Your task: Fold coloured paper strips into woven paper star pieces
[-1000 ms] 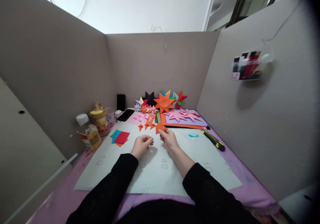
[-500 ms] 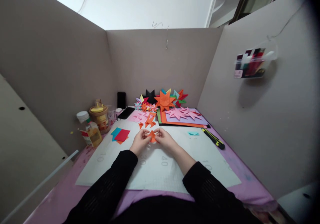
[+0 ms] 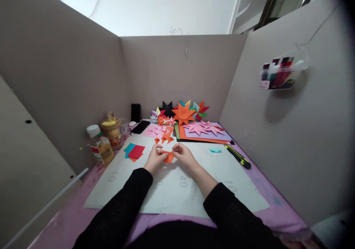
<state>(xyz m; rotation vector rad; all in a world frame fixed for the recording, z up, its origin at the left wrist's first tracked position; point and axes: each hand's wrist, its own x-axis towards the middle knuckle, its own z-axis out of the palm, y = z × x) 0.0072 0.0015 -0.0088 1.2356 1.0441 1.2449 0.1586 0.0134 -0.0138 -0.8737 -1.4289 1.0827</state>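
Note:
A small folded orange paper [image 3: 168, 157] is held between both hands over the white numbered mat [image 3: 124, 189]. My left hand [image 3: 155, 158] pinches its left side between thumb and fingers. At its right edge, my right hand [image 3: 183, 155] has thumb and fingertips closed on the paper. Beyond the hands lie folded orange pieces [image 3: 167, 135] and pink pieces [image 3: 154, 130]. Red paper [image 3: 137, 152] overlaps blue and orange sheets on the left. A folded light-blue piece [image 3: 215, 150] rests to the right.
A yellow-black cutter [image 3: 237, 157] lies at the right. Paper stars [image 3: 184, 113] stand at the back, with pink stars [image 3: 197, 127] on stacked sheets. On the left are a bottle [image 3: 102, 145], a jar [image 3: 112, 132] and a black phone [image 3: 140, 127]. Grey panels surround the table.
The orange paper has changed from a pointed, upright shape to a wider shape with its top edge lower. The hands have barely moved; the view has shifted slightly.

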